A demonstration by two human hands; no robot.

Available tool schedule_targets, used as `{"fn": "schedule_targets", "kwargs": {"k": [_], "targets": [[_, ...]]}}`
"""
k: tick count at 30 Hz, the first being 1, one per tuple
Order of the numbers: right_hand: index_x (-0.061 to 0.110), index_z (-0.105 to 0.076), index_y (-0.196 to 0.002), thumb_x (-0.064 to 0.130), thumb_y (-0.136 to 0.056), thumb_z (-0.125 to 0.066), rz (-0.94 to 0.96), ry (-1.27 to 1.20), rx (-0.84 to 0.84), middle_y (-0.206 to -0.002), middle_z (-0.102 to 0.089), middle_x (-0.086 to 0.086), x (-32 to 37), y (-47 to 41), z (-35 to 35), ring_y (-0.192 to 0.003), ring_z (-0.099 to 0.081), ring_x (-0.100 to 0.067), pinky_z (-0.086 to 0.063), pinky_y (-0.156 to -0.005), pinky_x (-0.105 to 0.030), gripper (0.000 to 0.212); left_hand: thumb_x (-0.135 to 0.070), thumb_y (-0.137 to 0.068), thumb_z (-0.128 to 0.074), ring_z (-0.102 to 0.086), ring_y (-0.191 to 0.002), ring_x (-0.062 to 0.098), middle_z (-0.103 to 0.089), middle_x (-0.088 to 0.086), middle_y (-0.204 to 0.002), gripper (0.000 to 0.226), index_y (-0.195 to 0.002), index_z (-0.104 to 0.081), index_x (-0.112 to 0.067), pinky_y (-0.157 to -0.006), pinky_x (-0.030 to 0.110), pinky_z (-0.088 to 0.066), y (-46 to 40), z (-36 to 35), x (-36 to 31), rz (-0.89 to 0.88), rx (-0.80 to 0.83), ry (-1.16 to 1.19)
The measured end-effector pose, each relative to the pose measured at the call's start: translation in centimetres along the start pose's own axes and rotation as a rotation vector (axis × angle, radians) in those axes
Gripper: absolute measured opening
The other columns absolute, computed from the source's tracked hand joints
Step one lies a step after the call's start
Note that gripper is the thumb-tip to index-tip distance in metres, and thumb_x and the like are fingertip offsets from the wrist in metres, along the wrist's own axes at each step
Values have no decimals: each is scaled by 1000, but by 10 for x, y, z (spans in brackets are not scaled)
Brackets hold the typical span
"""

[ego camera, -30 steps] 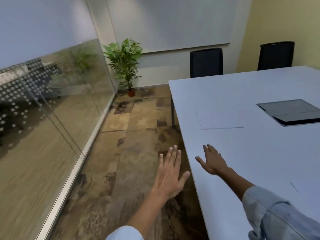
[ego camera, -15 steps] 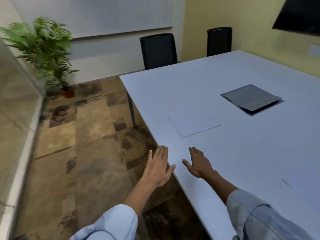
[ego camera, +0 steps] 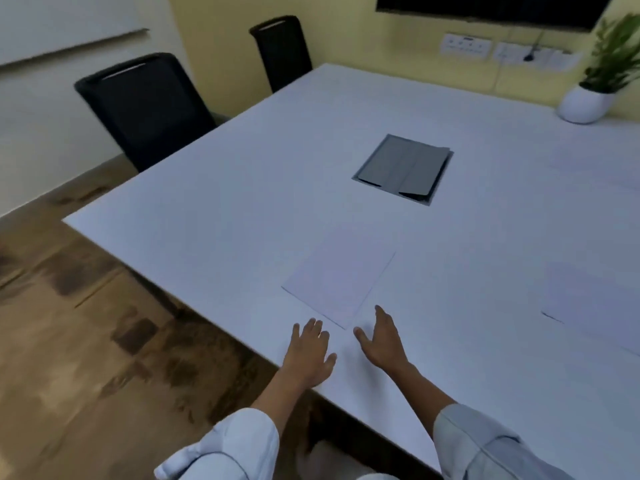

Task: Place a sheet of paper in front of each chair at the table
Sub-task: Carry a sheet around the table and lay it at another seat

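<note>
Head view, one frame. Counter (ego camera: 242, 202): large, white, corner pointing left over a brown patterned floor (ego camera: 69, 341). Sheet (ego camera: 337, 277): white paper, flat on the counter near its near edge, set at a slant, lying just beyond both hands. Second sheet (ego camera: 588, 299): flat on the counter well to the right, partly cut by the frame edge; a faint third outline farther back on the right is too pale to tell. Left hand (ego camera: 310, 355): palm down over the counter edge, fingers (ego camera: 313, 329) spread and released, holding nothing, tips just short of the sheet's near corner; contact with the counter cannot be told. Right hand (ego camera: 382, 341): just beside the left, angled on its side, thumb out, fingers released, empty, close to the sheet's near corner but apart from it. Sleeves (ego camera: 485, 445): light blue, rolled at both forearms. Hatch (ego camera: 403, 169): grey, rectangular, set into the counter middle, its flaps partly raised. Chair (ego camera: 145, 109): black, pushed up to the counter's far left side. Second chair (ego camera: 282, 50): black, farther along the same side by the yellow wall. Plant (ego camera: 602, 74): green, in a white pot on the counter's far right corner. Sockets (ego camera: 465, 45): white row on the wall under a dark screen (ego camera: 485, 8).
</note>
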State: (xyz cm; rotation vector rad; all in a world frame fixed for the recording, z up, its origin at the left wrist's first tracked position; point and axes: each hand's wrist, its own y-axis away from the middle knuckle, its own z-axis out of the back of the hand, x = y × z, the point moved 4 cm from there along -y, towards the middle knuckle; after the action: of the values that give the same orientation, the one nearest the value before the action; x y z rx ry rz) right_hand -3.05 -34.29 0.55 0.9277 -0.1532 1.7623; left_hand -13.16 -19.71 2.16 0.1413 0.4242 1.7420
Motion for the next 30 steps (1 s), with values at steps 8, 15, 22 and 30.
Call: {"fn": "schedule_targets", "kwargs": {"k": [8,15,22,30], "targets": [[1,-19,-154,34,-89,-71,-370,-154,-161,-156,-33,-22,12,-86,-21,-143,-35,-38,-31,-116,-42,90,-45,-102,-36,-5,-154,25,-7,11,-166,68,-155,-17,-6,-123,44,-14,-126,22,95,-40,96,167],[2,-31,-150,25,-85,-76,-512,-279,-329,-144,-49,-21,27,-117,-25,-133,-49,-37,-41,-108,-43,83,-57,-100,-28,8,-153,28,13,11,-165,81,-156,0,-7,-122,54,-7,-165,9,115,-264,394,-121],[0,-67,-114,17,-84,-78,-630,-298,-509,-97,-76,-19,34,-130,-13,-90,-71,-33,-46,-76,-25,36,-53,-100,-32,-18,-149,35,-11,17,-164,74,-153,-19,-4,-117,50,-26,-183,36,119,-417,438,-188],[19,-68,-98,23,-85,-77,-735,-227,-586,-76,-73,-1,56,-128,-4,-79,-66,-26,-47,-71,-30,17,-40,-101,-37,-49,-127,30,-49,15,-141,52,-140,-39,-6,-102,42,-42,-216,53,139,-489,308,24]]}}
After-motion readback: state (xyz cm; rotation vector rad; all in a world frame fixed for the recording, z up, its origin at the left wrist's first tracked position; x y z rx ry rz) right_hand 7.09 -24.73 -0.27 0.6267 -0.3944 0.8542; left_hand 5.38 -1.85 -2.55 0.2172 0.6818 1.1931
